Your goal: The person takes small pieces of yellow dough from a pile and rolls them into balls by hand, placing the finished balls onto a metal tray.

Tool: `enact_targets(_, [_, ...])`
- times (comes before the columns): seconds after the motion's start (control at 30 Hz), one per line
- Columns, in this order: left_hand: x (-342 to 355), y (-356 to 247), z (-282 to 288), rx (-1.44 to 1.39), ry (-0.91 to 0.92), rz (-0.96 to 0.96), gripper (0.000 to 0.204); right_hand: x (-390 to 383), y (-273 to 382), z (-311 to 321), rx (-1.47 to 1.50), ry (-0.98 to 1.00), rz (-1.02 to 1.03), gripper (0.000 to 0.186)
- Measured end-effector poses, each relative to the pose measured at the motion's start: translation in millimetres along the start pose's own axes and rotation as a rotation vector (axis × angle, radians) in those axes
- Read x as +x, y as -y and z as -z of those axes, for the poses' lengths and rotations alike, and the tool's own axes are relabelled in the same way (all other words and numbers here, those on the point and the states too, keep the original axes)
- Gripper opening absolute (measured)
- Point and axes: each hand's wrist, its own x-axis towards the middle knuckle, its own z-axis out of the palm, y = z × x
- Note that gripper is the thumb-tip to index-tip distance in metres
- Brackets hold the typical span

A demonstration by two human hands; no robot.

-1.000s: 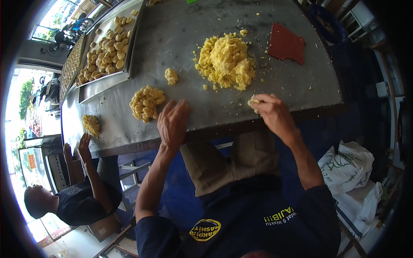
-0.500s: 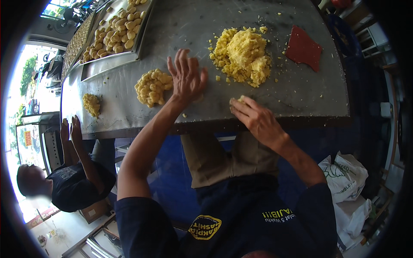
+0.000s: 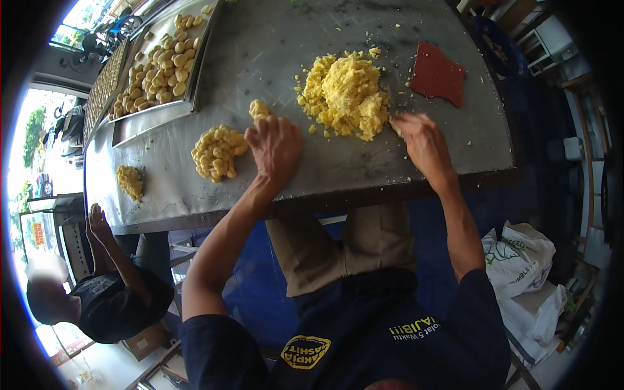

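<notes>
My left hand (image 3: 276, 151) rests on the metal table with bent fingers closed against a pale lump of dough (image 3: 259, 108), which sticks out past the fingertips. To its left sits a heap of small round dough balls (image 3: 219, 153). My right hand (image 3: 424, 144) is at the right edge of a large mound of crumbly yellow filling (image 3: 351, 88), its fingers pinched on a small pale yellow piece of filling (image 3: 396, 128). Part of that piece is hidden by the fingers.
A red flat scraper (image 3: 437, 75) lies right of the mound. At the far left, a metal tray (image 3: 195, 97) holds many dough balls. A smaller yellow heap (image 3: 130, 182) is near the left end of the table (image 3: 364, 159), where another person (image 3: 123, 286) works with hands together.
My right hand has moved right and away from me to the mound's edge. My left hand has come down and bent its fingers; the dough lump now shows beyond it. The view has shifted slightly.
</notes>
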Motion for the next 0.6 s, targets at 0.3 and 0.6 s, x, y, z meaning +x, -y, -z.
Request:
enact_targets(0.3, [-61,-18,40,-0.009,0.135,0.135,0.023,7,-4,3,-0.119,0.132,0.03,0.038])
enact_targets(0.6, [-45,-47,54,-0.834,0.024,0.594,0.02,-29,58,16,0.313,0.05,-0.171,0.036])
